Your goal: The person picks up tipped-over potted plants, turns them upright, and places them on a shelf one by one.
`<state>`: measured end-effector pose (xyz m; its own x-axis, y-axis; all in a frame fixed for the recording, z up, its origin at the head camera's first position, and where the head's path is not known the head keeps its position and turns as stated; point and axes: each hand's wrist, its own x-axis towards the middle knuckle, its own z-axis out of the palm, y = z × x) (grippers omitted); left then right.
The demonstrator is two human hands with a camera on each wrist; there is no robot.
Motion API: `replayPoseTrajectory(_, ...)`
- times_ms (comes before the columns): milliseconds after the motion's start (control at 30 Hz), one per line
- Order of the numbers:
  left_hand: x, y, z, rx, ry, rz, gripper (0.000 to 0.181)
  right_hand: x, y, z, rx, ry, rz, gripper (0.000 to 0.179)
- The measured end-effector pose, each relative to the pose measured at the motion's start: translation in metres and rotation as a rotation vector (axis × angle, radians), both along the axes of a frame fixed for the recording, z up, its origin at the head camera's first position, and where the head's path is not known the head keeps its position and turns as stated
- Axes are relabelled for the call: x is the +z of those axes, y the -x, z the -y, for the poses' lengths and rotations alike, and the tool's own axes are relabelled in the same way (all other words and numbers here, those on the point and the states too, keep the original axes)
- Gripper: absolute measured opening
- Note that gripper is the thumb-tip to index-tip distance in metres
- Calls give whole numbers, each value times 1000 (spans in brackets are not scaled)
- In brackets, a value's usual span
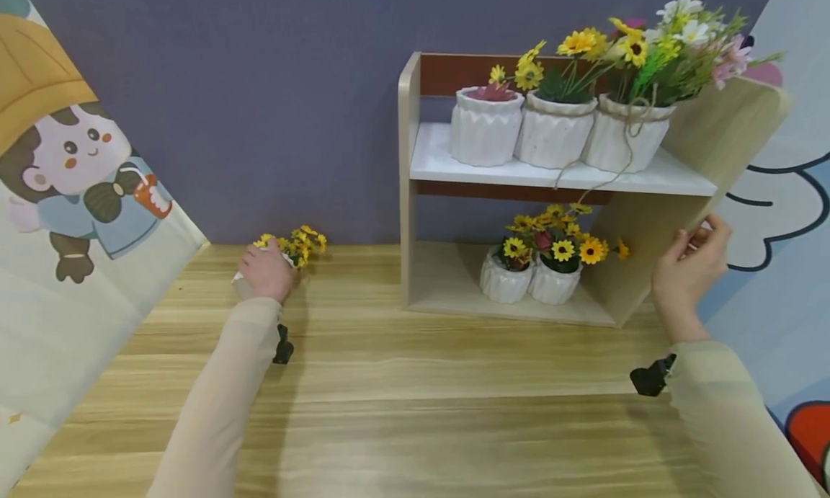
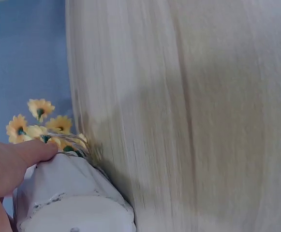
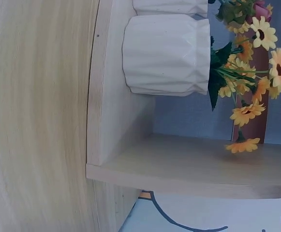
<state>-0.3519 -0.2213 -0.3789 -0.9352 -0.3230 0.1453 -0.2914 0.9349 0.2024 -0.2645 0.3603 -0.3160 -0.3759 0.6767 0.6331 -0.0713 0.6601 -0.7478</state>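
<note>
My left hand (image 1: pixel 267 271) grips a white ceramic flowerpot (image 2: pixel 77 191) with yellow artificial flowers (image 1: pixel 305 246), at the back of the wooden table left of the shelf. In the left wrist view the pot's underside faces the camera and the thumb presses near its rim; the other fingers are mostly hidden. At the right, my right hand (image 1: pixel 690 274) holds the front edge of the side panel of a two-tier wooden shelf (image 1: pixel 648 253), its fingers curled. Only a sliver of that hand appears in the right wrist view.
Three white pots (image 1: pixel 486 134) with flowers stand on the upper tier, the rightmost tied with trailing twine (image 1: pixel 627 148). Two smaller flowerpots (image 3: pixel 167 55) stand on the lower tier. A grey-blue wall (image 1: pixel 259 123) rises behind; printed cloths (image 1: pixel 84 303) hang at both sides.
</note>
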Motion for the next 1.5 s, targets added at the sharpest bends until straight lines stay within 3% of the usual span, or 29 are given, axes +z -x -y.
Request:
replayPoseTrajectory(133,1,-2,4,16,-27,-45,70,0,0,0,5,-18,-16,29)
replayPoseTrajectory(500,7,-24,9,-157,-124,-161,68,0,1,3,-7,-26,-20,28)
replayPoseTrajectory(667,2,-32,9,-192,-201,-277,66,0,1,1,-8,-17,-1,29)
replayPoseTrajectory(767,-2,-39,6,-192,-270,-339,58,-1,1,1,-11,-14,2,29)
replayPoseTrajectory(1033,-7,-50,-2,-134,-455,-423,51,0,0,2,-4,-3,11,29)
replayPoseTrajectory(1200,-17,-54,-4,-109,-501,-498,51,0,-1,4,6,-3,4,29)
replayPoseTrajectory(1500,-31,-56,-12,-99,-538,-531,54,0,0,3,8,-21,2,30)
